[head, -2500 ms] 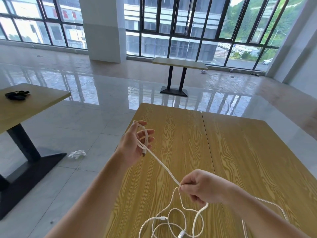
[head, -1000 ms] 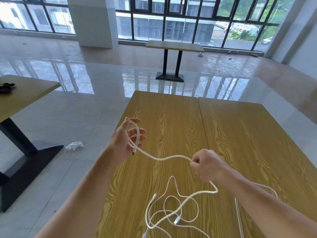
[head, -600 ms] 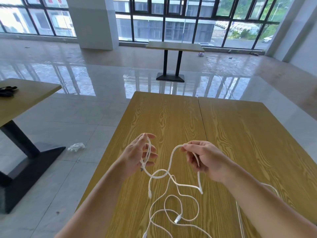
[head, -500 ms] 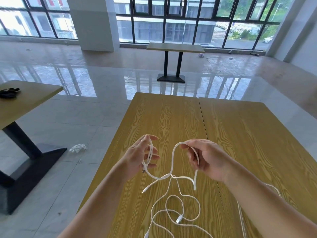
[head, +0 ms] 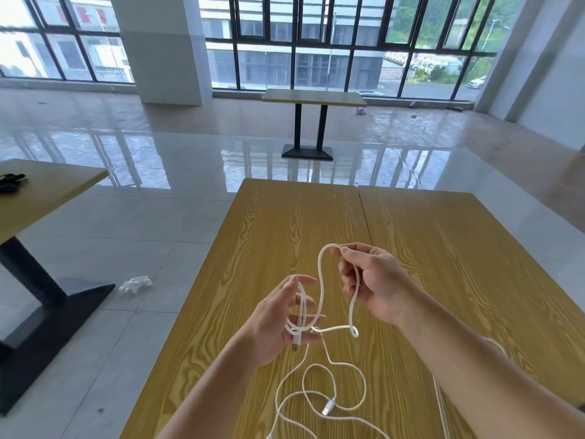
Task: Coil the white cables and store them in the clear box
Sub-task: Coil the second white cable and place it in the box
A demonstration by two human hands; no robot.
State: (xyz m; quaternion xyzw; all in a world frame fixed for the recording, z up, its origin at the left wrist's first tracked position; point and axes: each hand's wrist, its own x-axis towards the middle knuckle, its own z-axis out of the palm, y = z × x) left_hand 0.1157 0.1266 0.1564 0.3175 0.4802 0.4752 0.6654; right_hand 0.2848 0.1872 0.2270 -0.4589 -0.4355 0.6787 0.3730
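Now | white cable (head: pixel 320 289) looped | left hand (head: pixel 278 324), right hand (head: pixel 373 280) holding

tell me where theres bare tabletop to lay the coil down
Bare wood lies on the table's far half beyond both hands, and on the right panel right of the seam. Crowded: the near edge under the left hand and right hand, where loose white cable sprawls.
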